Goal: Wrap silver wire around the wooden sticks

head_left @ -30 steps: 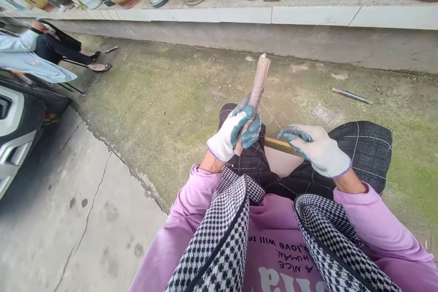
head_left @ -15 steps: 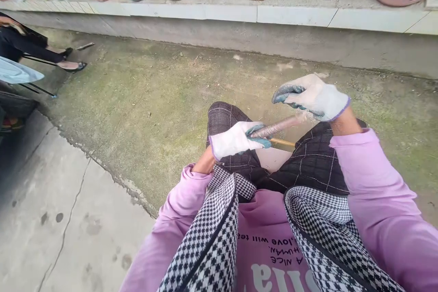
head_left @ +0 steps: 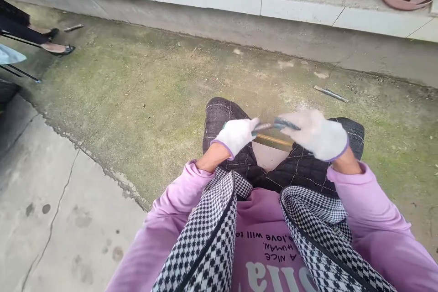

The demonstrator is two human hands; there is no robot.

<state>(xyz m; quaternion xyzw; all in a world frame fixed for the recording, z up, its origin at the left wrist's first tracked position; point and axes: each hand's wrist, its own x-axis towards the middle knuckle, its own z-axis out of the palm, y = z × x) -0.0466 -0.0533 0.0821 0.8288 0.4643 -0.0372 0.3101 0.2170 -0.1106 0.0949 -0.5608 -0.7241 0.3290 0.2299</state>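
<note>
Head view, centre of frame: gloved left hand (head_left: 236,136) closed around one end of a thin brownish stick (head_left: 265,126) above the lap, blurred right hand (head_left: 316,134) gripping its other end. Yellow rod (head_left: 273,140) just beneath. Progress impossible to judge.

Single head-worn view, looking forward and steeply down, close above the left hand (head_left: 237,135) and right hand (head_left: 318,134); concrete ground (head_left: 153,86) beyond them, ledge (head_left: 294,11) farthest off.
</note>
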